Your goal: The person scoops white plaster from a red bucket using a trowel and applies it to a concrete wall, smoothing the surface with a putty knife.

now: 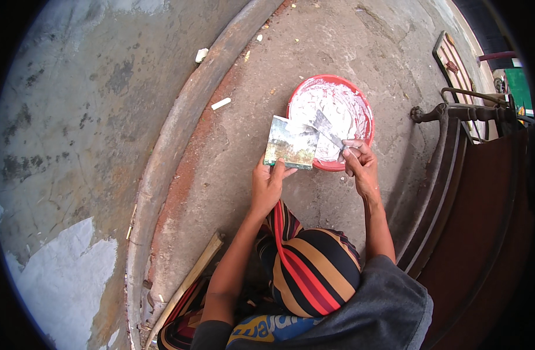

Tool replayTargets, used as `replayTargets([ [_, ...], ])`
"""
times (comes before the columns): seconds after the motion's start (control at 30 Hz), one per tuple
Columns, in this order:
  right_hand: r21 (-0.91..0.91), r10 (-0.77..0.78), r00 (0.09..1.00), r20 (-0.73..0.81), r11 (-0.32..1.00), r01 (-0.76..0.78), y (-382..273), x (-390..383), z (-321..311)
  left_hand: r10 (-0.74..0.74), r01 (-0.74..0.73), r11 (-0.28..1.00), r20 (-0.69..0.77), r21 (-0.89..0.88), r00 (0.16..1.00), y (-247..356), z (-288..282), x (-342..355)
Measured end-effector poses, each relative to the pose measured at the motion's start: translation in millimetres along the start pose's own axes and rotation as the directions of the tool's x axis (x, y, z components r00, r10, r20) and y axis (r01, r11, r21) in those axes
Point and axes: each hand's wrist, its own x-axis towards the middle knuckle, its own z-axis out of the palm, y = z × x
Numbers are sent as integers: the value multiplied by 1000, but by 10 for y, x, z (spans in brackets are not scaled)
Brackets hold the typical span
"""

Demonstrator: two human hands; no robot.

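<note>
A flat, roughly square plate (pixel 290 149), stained and smeared with white at its upper right, is held by its lower edge in my left hand (pixel 268 185), with the thumb on top. My right hand (pixel 362 166) pinches a putty knife (pixel 327 129) whose grey blade points up and left, close to the plate's right edge. Whether blade and plate touch, I cannot tell. Below and behind both is a round red basin (pixel 371 125) with thick white paste (pixel 343 105) spread over its bottom and sides.
A curved concrete curb (pixel 183 111) runs along the left, beside a stained grey surface (pixel 75 116). A wooden stick (pixel 188 283) lies near my legs. Brown furniture with a turned post (pixel 471 112) stands at the right. Small white chunks (pixel 221 104) lie on the ground.
</note>
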Motion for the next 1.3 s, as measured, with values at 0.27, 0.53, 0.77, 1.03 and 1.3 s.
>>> replayTargets([
  [0.27, -205, -19, 1000, 3, 979, 19, 22, -34, -216, -9, 7, 999, -58, -44, 998, 59, -45, 47],
  [0.53, -262, 45, 998, 53, 964, -30, -27, -16, -196, -27, 27, 999, -5, 26, 1000, 119, -101, 31],
  [0.77, -283, 16, 993, 119, 959, 19, -24, 51, -84, -78, 69, 989, 71, 129, 994, 140, -151, 20],
  [1.03, -224, -36, 985, 166, 972, 73, -40, 133, 127, -119, 105, 984, 93, 144, 989, 156, -227, 55],
  [1.3, -200, 47, 994, 95, 979, -27, -86, 86, 11, -140, 136, 987, 35, 83, 990, 194, -215, 95],
])
